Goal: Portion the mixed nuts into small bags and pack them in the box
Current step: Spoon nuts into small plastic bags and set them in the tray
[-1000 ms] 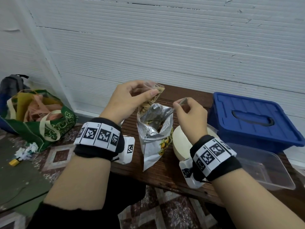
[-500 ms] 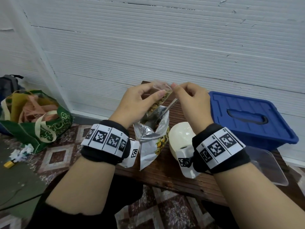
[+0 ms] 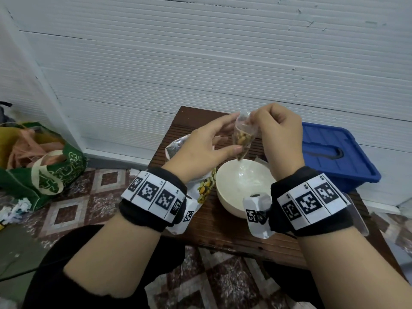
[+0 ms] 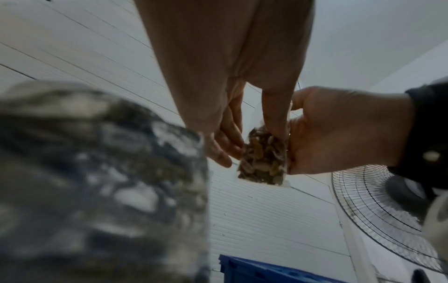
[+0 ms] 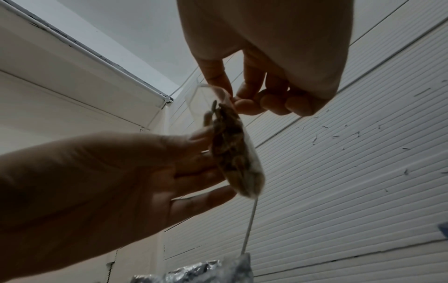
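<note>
A: What has been moved since a second ago?

B: The small bag (image 3: 243, 137) has been lifted away from the big foil bag (image 3: 178, 144) and is now held up over the white bowl (image 3: 227, 186). The spoon that was being held before is not seen in the fingers now.

A: How is the small bag held?

B: Its top edge is pinched by the right hand (image 3: 281, 134). Its side is touched by the straight fingers of the left hand (image 3: 200, 150), which are not curled round it.

A: Which step is this?

B: One portion of nuts seems to have been put in. The bag is about half full and its mouth looks open.

A: What is needed next?

B: The top likely needs to be pressed closed, with the bag kept upright so no nuts are spilled. Then it must be put in the box. The blue box (image 3: 334, 152) sits to the right with its lid on, so the lid may have to be taken off first.

A: What is shown by the wrist views only?

B: From the left wrist, the nuts are seen packed low in the bag. From the right wrist, a thin white stick (image 5: 249, 226) is seen standing in the foil bag. The bowl and table (image 3: 223, 230) are seen only from the head.
</note>
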### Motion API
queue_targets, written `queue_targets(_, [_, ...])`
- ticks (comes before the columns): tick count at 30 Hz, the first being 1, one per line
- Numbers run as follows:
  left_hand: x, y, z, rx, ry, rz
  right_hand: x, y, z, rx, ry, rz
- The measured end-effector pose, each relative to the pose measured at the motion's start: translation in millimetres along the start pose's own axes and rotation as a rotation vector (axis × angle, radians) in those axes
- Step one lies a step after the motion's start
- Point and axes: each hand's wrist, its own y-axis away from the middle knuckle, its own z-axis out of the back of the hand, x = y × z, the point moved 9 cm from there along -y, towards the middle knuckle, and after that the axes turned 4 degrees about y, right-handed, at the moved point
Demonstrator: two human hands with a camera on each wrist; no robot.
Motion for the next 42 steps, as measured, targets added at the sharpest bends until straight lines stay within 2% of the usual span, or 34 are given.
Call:
queue_targets(8, [8.8,-0.7,-41.4,0.007,-0.031,0.018,-16.4,19.9,27.1,0.033,-0.072,-0.033])
queue_targets(11, [20.2,-1.2,-49.7,-0.015,-0.071,0.043,-23.4,30.3,31.8,0.08,0.113,0.025])
queue_targets(14, [29.7,0.7,-57.6,-0.03,-0.109,0.074,-35.8,35.0,43.9,0.02,0.258,0.07])
queue_targets(21, [51.2,7.3,-79.2,0.093,-0.321,0.168,-87.4,44.6,102.6,-0.167,0.296,-0.131])
queue_targets(27, [62.5,11.8,-77.5,0.111,-0.455,0.233,-129.1,58.0,142.2,-0.278,0.413,-0.291])
queue_targets(34, [70.5,12.9,-80.5,0.127,-0.45,0.302,-170.4,72.0,144.1,-0.252,0.496,-0.461])
queue_targets(39, [72.7,13.1,-83.0,0.145,-0.462,0.317,-182.7,80.3,121.5,-0.09,0.528,-0.502])
queue_targets(42, [74.2,13.0,-82.5,0.143,-0.45,0.322,-183.9,82.2,119.9,-0.1,0.544,-0.488])
